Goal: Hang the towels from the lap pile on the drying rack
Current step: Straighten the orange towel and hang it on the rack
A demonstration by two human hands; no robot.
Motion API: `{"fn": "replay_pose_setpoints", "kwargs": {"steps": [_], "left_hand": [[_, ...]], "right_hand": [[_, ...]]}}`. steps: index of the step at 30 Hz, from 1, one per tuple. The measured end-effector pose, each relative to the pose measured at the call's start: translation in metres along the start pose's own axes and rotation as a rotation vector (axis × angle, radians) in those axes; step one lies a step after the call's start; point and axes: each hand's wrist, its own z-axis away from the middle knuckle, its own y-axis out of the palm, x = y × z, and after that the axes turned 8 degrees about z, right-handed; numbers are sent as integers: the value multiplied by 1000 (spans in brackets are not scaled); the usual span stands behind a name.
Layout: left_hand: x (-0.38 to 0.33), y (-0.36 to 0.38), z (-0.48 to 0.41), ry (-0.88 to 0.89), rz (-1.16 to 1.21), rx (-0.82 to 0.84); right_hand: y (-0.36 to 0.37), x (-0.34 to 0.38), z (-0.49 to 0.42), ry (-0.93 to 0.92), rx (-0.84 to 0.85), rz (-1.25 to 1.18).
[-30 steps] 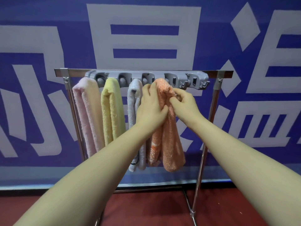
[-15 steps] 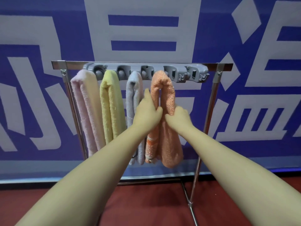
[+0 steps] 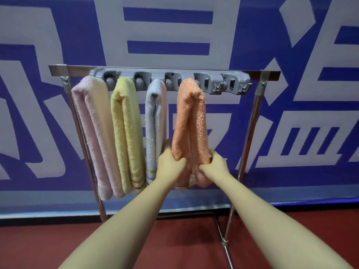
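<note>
The orange towel (image 3: 189, 121) hangs on the drying rack (image 3: 58, 68) in the middle of the frame. The left hand (image 3: 169, 162) grips its left side low down. The right hand (image 3: 216, 164) grips its right side. The pink towel (image 3: 91, 123), yellow towel (image 3: 124, 123) and pale towel (image 3: 155, 117) hang to its left.

Left hand (image 3: 169, 164) and right hand (image 3: 215, 164) grip the hanging orange towel's (image 3: 191, 121) lower halves.

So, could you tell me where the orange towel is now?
Head view, centre-right: the orange towel hangs fourth on the rack, right of the white towel, its lower part gripped by the left hand and right hand.
</note>
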Motion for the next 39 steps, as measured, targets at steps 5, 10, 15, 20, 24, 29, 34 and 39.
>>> {"fn": "replay_pose_setpoints", "kwargs": {"steps": [5, 10, 15, 20, 24, 29, 34, 39], "left_hand": [[27, 11, 5, -28, -179, -41], [43, 16, 14, 39, -450, -67], [55, 18, 19, 41, -566, -67], [68, 28, 19, 0, -362, -18], [71, 36, 27, 33, 46, 137], [65, 21, 44, -111, 110, 274], [64, 0, 76, -312, 115, 333], [64, -23, 112, -503, 102, 284]], "right_hand": [[13, -18, -4, -20, -132, 38], [25, -24, 9, -126, -247, 31], [30, -26, 14, -143, -317, 184], [46, -20, 17, -181, -244, 201], [58, -26, 16, -203, -15, 109], [63, -48, 25, -158, 400, -79], [60, -56, 50, -75, 558, -157], [51, -58, 86, 21, 582, -83]]}}
